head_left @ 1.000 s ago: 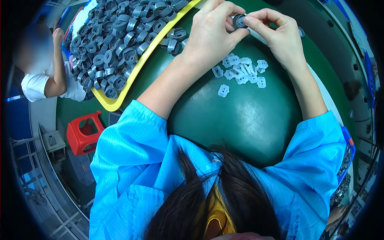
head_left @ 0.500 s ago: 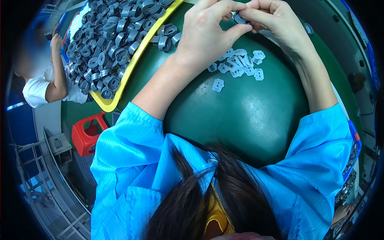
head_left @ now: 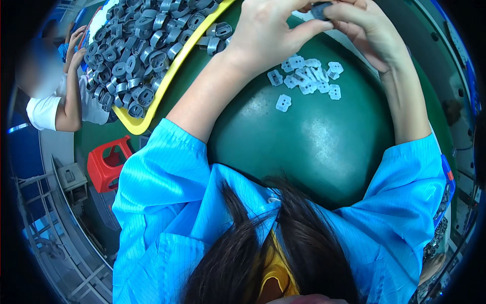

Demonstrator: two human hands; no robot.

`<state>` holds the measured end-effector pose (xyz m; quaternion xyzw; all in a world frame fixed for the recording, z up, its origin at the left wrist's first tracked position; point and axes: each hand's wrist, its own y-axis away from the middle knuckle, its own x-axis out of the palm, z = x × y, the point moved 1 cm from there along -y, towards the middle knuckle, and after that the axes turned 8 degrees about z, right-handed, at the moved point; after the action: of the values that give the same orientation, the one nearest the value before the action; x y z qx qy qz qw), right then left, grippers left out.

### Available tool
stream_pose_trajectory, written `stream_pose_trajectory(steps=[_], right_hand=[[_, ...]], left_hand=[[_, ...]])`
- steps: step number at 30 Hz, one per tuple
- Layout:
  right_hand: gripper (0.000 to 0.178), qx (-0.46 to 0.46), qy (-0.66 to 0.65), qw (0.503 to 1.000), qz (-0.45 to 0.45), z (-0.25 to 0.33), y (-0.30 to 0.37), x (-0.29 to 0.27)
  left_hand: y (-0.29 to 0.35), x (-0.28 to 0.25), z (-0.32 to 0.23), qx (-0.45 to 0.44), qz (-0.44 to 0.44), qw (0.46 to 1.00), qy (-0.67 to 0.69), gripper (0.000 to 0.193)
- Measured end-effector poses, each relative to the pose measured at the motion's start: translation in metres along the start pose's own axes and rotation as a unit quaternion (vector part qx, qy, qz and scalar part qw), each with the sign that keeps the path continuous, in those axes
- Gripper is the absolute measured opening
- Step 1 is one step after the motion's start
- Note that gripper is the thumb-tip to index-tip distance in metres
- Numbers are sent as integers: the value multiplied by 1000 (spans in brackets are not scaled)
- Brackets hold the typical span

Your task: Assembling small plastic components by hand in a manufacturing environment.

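Near the top edge my left hand [head_left: 268, 38] and my right hand [head_left: 362, 23] meet around a small dark grey plastic part [head_left: 320, 10]. The left thumb presses against its lower side, and the right fingers are bent over its other side. Fingers cover much of the part, and the upper edge of the picture cuts the hands off. Just below them, a loose cluster of small translucent plastic plates [head_left: 309, 76] with holes lies on the green table [head_left: 304, 147]. A single translucent plate [head_left: 283, 103] sits apart, nearer to me.
A yellow-rimmed tray [head_left: 167, 71] heaped with grey plastic parts [head_left: 134, 66] stands at the left; a few grey parts [head_left: 215, 38] lie beyond its rim. Another person [head_left: 63, 104] is beside it. A red stool [head_left: 106, 164] stands lower left. A blue bin [head_left: 445, 187] is at the right.
Both hands have shifted slightly right and upward with the grey part, and the right hand has turned, its lower fingers now more curled. The loose plates appear a little farther right as the view moved.
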<state>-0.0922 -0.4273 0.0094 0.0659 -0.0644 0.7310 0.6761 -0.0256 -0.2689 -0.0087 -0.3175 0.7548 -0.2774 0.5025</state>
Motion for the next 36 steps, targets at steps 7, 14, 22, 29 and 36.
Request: stream_pose_trajectory(steps=[7, 14, 22, 29, 36], right_hand=[[14, 55, -60, 993, -86, -14, -4, -39], [10, -201, 586, 755, -214, -13, -1, -41], [16, -130, 600, 779, 130, -25, 28, 52], [14, -34, 442, 885, 142, 2, 23, 22], [13, 55, 217, 973, -62, 1, 9, -29]], left_hand=[[2, -26, -2, -68, 184, 980, -26, 28], [48, -65, -3, -47, 325, 940, -88, 56], [44, -51, 12, -78, 330, 937, -82, 34], [30, -37, 15, -31, 321, 942, -97, 32], [-2, 8, 9, -254, 143, 955, -45, 33]])
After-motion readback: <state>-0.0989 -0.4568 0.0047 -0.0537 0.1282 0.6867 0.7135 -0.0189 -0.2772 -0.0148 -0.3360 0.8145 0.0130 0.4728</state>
